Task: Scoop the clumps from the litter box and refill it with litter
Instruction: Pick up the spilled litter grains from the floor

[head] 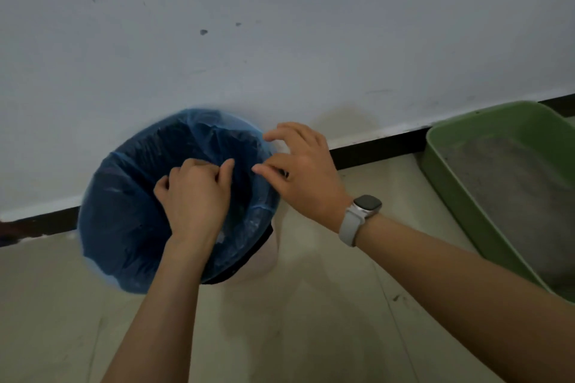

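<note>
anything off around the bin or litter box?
Mostly tidy. The blue bag sits unevenly over the bin: bunched at the left, near-right rim bare. Both hands are on it, left hand pinching, right hand at the edge. Green litter box shows no spill.

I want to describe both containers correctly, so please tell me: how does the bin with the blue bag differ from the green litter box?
The bin is round and lined with a blue bag; the litter box is green, straight-sided and unlined. The left hand grips the bag and the right hand touches it, while nothing touches the litter box. The box holds grey litter; the bin's contents cannot be seen. Both stand on the floor by the wall.
</note>
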Tool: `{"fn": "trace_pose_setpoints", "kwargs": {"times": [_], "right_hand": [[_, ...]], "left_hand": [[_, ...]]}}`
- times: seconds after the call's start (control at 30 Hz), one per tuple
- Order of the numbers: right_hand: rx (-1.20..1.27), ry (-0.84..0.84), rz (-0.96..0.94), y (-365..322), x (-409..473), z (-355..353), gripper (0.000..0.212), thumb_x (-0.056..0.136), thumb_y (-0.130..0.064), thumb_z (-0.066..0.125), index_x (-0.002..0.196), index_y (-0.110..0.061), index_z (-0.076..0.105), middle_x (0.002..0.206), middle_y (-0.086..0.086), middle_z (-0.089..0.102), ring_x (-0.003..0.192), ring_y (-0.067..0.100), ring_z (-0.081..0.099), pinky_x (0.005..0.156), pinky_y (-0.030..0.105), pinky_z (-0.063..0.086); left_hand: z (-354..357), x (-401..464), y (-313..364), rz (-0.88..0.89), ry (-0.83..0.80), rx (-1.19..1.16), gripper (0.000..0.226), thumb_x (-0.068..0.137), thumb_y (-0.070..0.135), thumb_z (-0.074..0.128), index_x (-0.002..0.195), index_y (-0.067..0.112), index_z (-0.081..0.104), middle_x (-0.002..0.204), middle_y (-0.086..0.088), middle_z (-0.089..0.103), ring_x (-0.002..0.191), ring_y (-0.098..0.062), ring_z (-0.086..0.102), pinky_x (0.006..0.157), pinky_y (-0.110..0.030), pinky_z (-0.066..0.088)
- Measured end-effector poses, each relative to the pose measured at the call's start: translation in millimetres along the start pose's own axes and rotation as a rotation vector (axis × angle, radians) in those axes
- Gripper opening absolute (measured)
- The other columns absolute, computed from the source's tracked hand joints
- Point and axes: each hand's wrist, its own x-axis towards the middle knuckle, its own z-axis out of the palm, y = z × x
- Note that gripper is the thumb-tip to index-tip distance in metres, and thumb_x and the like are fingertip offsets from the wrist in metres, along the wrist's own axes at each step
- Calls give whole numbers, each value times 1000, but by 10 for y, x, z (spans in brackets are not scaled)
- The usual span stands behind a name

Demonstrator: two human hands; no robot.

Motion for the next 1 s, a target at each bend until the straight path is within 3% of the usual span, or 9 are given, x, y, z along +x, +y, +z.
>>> {"fn": "trace_pose_setpoints", "kwargs": {"times": [0.17,0.3,0.37,0.5,0.67,0.8,0.9,1.0], "right_hand": [[86,97,115,436,-176,-259,33,91,-20,40,113,-10,62,117,11,59,109,21,52,92,33,43],[20,-36,420,1025,-696,-524,42,90,-13,35,129,-8,50,130,12,53,120,25,50,99,30,41],[-72,-173,565,1290,-1083,-609,41,91,-6,37,131,-8,47,134,12,51,123,29,49,101,34,39],[-175,-476,832,1628,-1880,-645,51,90,-3,36,140,-12,33,147,9,36,135,23,35,111,30,28],[-233,-683,898,1739,-2450,-502,60,92,-4,31,147,-9,7,156,7,6,144,17,8,115,23,1],[-206,-718,924,1775,-2523,-265,59,95,-6,28,146,-6,-3,156,10,-7,145,20,-5,114,25,-6],[-238,-677,984,1812,-2519,-16,60,93,-22,17,145,0,-4,155,16,-10,144,26,-9,115,29,-8],[-274,-639,962,1798,-2590,161,72,81,-30,6,144,2,-3,154,20,-11,143,29,-13,112,30,-14]], "left_hand": [[60,-26,487,200,57,-152,33,93,37,46,102,15,69,124,-9,55,118,-28,46,107,-50,23],[352,-179,990,505,130,-200,38,87,31,39,108,12,65,123,-14,57,119,-33,50,103,-55,29],[590,-326,1210,614,43,-220,40,88,30,38,115,12,61,125,-13,56,121,-30,49,105,-54,27],[1264,-789,1293,690,-431,-184,46,96,30,36,140,18,36,149,-8,29,138,-23,25,113,-42,12],[2026,-1366,973,680,-816,25,54,99,34,28,147,22,9,157,-2,-1,144,-23,-4,115,-42,3],[2325,-1629,757,637,-839,162,62,97,41,27,147,17,-2,156,-4,-12,142,-28,-14,114,-48,-1],[2417,-1697,637,668,-798,184,65,96,43,26,147,18,-5,155,-3,-16,142,-26,-17,114,-46,-6],[2493,-1697,578,681,-782,154,66,92,48,24,148,18,5,156,-4,-5,143,-26,-10,113,-45,-5]]}}
